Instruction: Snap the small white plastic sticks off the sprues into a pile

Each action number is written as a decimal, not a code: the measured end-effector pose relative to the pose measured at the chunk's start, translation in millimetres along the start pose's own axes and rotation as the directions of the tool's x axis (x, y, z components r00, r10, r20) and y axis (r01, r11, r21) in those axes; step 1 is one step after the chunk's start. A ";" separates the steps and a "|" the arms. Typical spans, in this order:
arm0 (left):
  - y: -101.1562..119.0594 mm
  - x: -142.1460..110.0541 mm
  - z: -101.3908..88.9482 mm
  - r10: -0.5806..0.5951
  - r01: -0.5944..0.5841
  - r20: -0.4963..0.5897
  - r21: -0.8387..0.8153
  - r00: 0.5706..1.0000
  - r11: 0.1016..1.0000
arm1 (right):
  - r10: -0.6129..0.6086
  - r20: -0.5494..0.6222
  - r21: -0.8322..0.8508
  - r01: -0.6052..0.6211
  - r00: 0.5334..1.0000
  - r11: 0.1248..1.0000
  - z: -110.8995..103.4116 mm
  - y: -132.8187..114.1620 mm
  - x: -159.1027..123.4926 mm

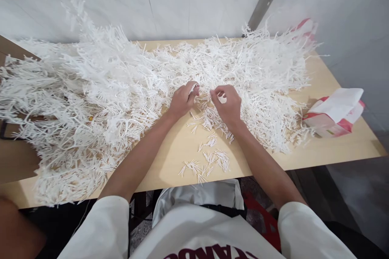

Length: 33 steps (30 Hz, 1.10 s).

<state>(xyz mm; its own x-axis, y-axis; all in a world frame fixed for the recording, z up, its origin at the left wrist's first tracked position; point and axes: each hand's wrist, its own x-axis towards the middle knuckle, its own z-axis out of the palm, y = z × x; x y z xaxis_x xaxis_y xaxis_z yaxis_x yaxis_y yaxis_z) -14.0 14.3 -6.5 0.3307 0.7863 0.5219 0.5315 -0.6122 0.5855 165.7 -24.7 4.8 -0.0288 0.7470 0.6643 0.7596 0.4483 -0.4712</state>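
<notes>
Near the middle of the table, my left hand [183, 98] is closed on a white branching sprig [193, 88], part of it showing between thumb and fingers. Just to the right, my right hand [227, 103] holds its thumb and index finger in a pinch. Whether anything sits in that pinch is too small to make out. A large heap of white branching sprigs [118, 77] surrounds both hands on the left, right and far side. Below them lie several small loose white sprigs [221, 160] on the wooden table [170, 162].
A pink and white tissue packet [330, 119] stands at the table's right side. Another pink and white packet [305, 28] is partly covered at the back right. Behind the table runs a tiled wall [170, 12] with a slanting metal post [267, 0]. Cardboard [18, 153] borders the heap on the left.
</notes>
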 end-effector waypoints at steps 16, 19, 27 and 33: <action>-8.8 -5.5 13.0 0.302 -0.313 0.086 0.345 0.949 0.885 | -0.096 0.307 -0.141 0.145 0.947 0.979 2.7 -7.4 -0.7; -7.2 -6.0 12.1 0.342 -0.360 0.112 0.338 0.933 0.870 | -0.050 0.320 -0.175 0.111 0.946 0.978 2.0 -8.7 -1.4; -3.0 -5.9 7.1 0.327 -0.353 0.141 0.255 0.935 0.900 | 0.013 0.316 -0.066 0.008 0.949 0.998 -1.1 -8.1 0.5; -2.7 -5.3 10.5 0.301 -0.324 0.124 0.262 0.946 0.909 | -0.027 0.251 -0.083 0.049 0.968 0.995 0.8 -7.1 -1.6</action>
<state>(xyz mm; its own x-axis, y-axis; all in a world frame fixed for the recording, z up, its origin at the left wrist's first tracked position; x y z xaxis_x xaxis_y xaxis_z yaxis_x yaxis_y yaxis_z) -9.0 12.6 -17.3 0.5693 0.5698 0.5926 0.5806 -0.7890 0.2009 159.8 -28.7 6.6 -0.2114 0.8340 0.5097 0.8087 0.4421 -0.3879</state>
